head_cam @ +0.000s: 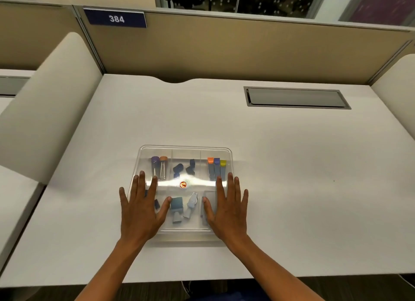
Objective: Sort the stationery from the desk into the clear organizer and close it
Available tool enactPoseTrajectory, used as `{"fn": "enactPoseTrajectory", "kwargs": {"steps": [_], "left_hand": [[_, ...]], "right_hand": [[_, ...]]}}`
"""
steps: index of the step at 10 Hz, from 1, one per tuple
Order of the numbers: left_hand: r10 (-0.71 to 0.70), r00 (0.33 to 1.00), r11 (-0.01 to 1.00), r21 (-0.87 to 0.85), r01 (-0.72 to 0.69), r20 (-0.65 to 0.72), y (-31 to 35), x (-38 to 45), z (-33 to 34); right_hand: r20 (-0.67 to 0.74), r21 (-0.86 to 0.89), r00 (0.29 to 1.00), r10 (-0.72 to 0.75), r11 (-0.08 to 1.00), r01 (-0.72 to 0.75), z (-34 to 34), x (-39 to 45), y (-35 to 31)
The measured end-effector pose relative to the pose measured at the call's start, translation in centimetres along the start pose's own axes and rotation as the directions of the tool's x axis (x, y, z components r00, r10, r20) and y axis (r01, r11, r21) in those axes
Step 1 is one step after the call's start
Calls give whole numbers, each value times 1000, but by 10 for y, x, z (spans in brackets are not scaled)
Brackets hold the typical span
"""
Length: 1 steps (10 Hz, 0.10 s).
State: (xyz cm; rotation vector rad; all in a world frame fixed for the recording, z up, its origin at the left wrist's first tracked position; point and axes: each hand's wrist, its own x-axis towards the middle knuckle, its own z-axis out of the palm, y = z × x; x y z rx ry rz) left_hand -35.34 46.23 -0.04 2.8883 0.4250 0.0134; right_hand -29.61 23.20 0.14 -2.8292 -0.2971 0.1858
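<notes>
Head view looks down on my two hands laid flat on the lid of the clear organizer (185, 151), which sits on the white tabletop (292, 166) near its front edge. My left hand (141, 211) covers the left side of the lid, its fingers (142, 181) spread and straight, pinching nothing. My right hand (228, 211) covers the right side in the same way, fingers (231, 182) spread and flat. The lid lies over the whole box, and a bright streak of glare runs across its middle beside a small round orange sticker (183, 184).

Through the lid I see the compartments filled. Back left holds two clips (159, 167) with purple and orange tops. Back middle holds several dark blue caps (184, 167). Back right holds three markers (216, 169) side by side, with orange, blue and yellow tops. Front middle holds a blue-grey piece (176, 208) and a pale grey piece (190, 204) next to it. The front corner compartments are mostly hidden under my palms.

At the back right of the tabletop, a grey hatch (296, 97) sits well apart from the box.
</notes>
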Motion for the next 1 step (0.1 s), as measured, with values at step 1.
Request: {"fn": "enactPoseTrajectory", "kwargs": {"steps": [1], "left_hand": [[3, 1000, 998, -59, -4, -16, 10, -1, -8]], "right_hand": [[54, 21, 998, -26, 999, 25, -7, 1, 1]]}}
